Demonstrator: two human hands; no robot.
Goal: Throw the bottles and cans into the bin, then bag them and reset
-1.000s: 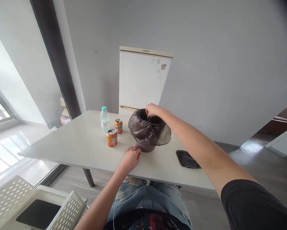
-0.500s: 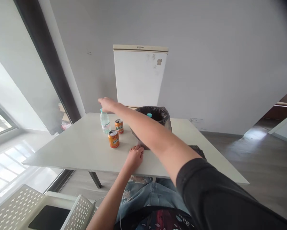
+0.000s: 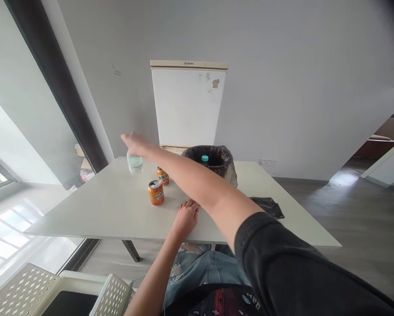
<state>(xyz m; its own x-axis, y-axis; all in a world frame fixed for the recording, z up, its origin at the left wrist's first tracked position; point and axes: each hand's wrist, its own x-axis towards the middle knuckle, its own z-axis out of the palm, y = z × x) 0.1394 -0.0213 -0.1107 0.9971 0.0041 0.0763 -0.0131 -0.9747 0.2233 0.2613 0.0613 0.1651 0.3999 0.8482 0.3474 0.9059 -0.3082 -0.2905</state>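
Note:
My right hand [image 3: 133,142] reaches far across the white table [image 3: 111,206] and grips the top of a clear water bottle [image 3: 134,162], which looks blurred and slightly raised. Two orange drink cans [image 3: 156,193] [image 3: 163,175] stand just right of it. My left hand [image 3: 186,217] rests on the table with loose fingers, holding nothing, close to the base of a bin lined with a black bag [image 3: 223,163]. A teal-capped bottle [image 3: 204,159] sticks up inside the bin.
A folded black bag [image 3: 267,206] lies on the table right of the bin. A white fridge [image 3: 188,105] stands against the wall behind. A white perforated chair [image 3: 52,294] is at the lower left, by the window.
My right hand left the bin's rim, swung left over the cans and took the water bottle, which has shifted left and up. A teal-capped bottle now shows in the bin. My left hand stayed.

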